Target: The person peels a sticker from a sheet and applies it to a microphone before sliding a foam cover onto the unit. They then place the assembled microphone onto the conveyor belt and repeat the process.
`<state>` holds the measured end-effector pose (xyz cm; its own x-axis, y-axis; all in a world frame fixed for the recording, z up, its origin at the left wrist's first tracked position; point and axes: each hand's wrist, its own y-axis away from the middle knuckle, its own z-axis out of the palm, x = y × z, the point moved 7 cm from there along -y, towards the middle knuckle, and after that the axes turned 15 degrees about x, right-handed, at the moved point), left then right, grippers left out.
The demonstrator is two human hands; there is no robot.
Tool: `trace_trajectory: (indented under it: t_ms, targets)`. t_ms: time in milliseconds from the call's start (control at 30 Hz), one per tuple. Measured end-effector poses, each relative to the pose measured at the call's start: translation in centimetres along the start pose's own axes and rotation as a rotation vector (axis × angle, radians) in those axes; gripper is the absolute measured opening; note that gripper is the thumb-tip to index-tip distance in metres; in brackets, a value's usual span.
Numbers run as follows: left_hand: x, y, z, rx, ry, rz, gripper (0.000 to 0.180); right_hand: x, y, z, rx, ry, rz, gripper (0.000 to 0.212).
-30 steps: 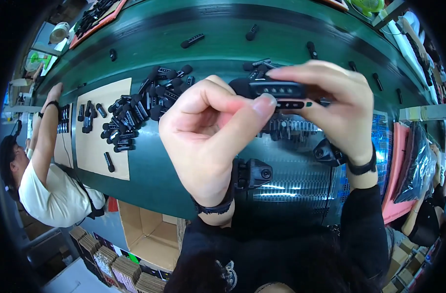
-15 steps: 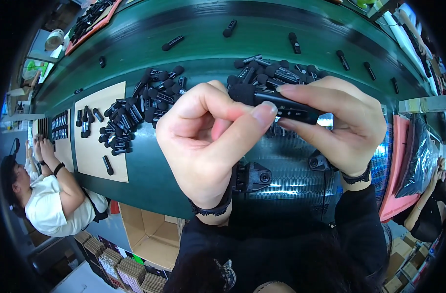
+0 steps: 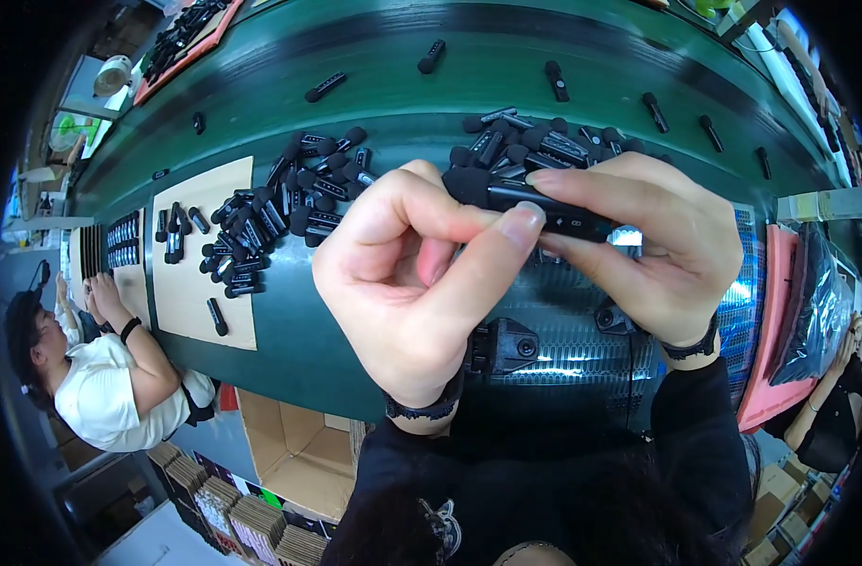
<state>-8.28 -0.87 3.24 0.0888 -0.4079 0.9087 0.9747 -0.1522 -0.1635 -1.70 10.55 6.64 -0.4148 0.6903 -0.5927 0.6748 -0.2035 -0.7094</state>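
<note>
Our right fingers [image 3: 582, 186] pinch a black microphone [image 3: 508, 195], level a second ago, now sloping down rightward. Our left fingers [image 3: 487, 259] press together against it. Loose microphones [image 3: 556, 82] have drifted left.

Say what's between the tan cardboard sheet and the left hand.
Head view shows black foam-tipped devices on the green tabletop between cardboard sheet and left hand.

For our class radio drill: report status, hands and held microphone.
Right hand pinching black microphone. Left hand alongside, partly hiding it. Microphone pile beyond.
</note>
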Motion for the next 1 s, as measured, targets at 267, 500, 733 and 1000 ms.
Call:
trace_trajectory:
  t_ms: [267,500,733,1000]
  targets:
    - [-0.4,-0.3,-0.3,0.04,-0.005,0.039,0.017,-0.3,0.0,-0.3,0.01,0.005,-0.015,0.031]
    - [-0.5,-0.2,-0.1,0.032,-0.344,0.199,0.014,-0.2,-0.2,-0.8,0.038,0.026,-0.023,0.03]
    - [-3.8,-1.6,0.6,-0.043,-0.139,-0.053,0.011,1.4,-0.4,-0.3,-0.003,-0.015,0.087,0.026]
    - [-4.8,-2.9,0.5,-0.048,-0.462,0.178,0.02,2.6,-0.2,0.9,0.031,0.253,-0.131,0.019]
